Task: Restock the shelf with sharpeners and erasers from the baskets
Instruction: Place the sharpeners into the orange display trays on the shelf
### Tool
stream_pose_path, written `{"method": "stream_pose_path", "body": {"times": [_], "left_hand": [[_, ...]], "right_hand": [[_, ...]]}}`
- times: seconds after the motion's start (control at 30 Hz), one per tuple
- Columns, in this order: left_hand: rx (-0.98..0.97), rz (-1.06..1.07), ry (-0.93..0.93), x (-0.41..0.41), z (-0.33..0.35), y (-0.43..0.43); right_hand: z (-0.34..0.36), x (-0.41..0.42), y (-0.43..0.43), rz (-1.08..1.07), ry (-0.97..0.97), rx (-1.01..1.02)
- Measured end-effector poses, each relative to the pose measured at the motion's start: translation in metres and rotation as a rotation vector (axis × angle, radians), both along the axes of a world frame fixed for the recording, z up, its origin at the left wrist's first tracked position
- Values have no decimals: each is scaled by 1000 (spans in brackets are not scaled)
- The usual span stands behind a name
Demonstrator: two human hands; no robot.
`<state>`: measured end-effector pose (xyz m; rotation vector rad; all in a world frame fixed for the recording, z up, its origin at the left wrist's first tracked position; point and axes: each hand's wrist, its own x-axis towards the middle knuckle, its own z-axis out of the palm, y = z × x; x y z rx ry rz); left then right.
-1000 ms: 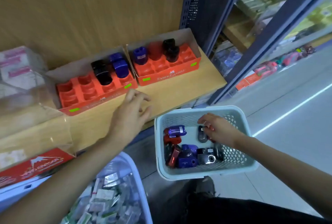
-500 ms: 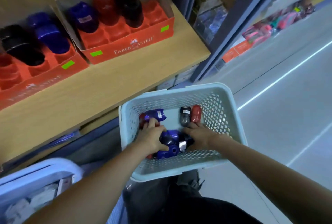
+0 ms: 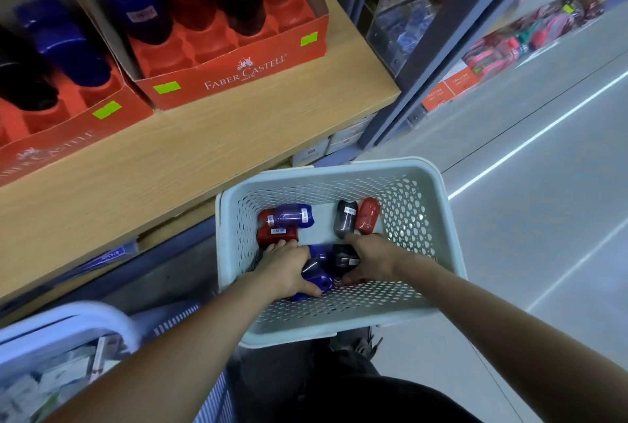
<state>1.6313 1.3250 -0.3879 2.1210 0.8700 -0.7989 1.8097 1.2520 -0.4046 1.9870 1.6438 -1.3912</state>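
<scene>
Blue sharpener (image 3: 317, 281) gripped by the left hand (image 3: 289, 268), black sharpener (image 3: 343, 258) by the right hand (image 3: 375, 258): lift both straight clear of the basket (image 3: 326, 169) toward the red tray (image 3: 238, 74) and its empty slots.

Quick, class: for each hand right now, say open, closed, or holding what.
Left hand: fingers curled round a blue sharpener.
Right hand: fingers and thumb grip a black sharpener.

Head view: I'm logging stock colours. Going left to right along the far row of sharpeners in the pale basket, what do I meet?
Purple-blue sharpener (lying on red ones, left out) → black sharpener → red sharpener. Nearer, the left hand grips a dark blue sharpener; that pile overlaps.
</scene>
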Motion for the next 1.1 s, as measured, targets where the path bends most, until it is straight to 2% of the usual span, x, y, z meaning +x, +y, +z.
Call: {"method": "stream_pose_path", "body": {"times": [0.23, 0.37, 0.47, 0.7, 0.9, 1.1], "left_hand": [[-23, 109, -41, -2, 13, -2], [-228, 468, -211, -3, 26, -1], [-304, 597, -284, -5, 51, 6], [-298, 919, -545, -23, 117, 29], [-229, 966, -721, -62, 182, 45], [-116, 1005, -850, -116, 240, 55]], "right_hand": [[12, 0, -1, -448, 216, 33], [42, 3, 3, -665, 369, 103], [69, 8, 8, -778, 479, 103], [144, 1, 31, -860, 731, 83], [221, -33, 59, -592, 648, 320], [256, -73, 89, -509, 599, 464]]}}
